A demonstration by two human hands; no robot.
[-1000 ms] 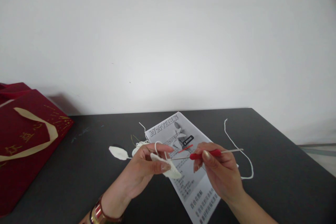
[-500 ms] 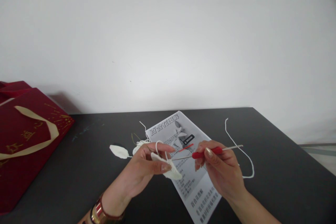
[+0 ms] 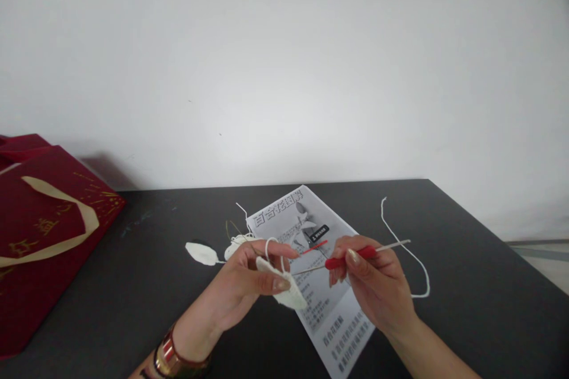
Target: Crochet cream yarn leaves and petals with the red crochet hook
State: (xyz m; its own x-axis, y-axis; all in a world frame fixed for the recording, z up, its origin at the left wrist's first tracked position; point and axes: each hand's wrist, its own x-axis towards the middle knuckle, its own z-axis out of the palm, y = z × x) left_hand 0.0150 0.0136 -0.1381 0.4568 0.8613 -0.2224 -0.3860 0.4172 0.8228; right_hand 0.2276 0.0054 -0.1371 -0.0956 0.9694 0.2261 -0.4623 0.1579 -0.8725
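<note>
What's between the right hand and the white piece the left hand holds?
The head view shows the thin metal shaft of the red-handled tool there, with the printed sheet behind.

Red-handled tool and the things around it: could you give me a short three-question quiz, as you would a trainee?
1. Which hand grips the red-handled tool?
2. True or false: the red bag stands at the right end of the table.
3. Fill the gap with a colour: the left hand pinches a ____ yarn piece.

Key: 1. The right hand. 2. False. 3. White.
</note>
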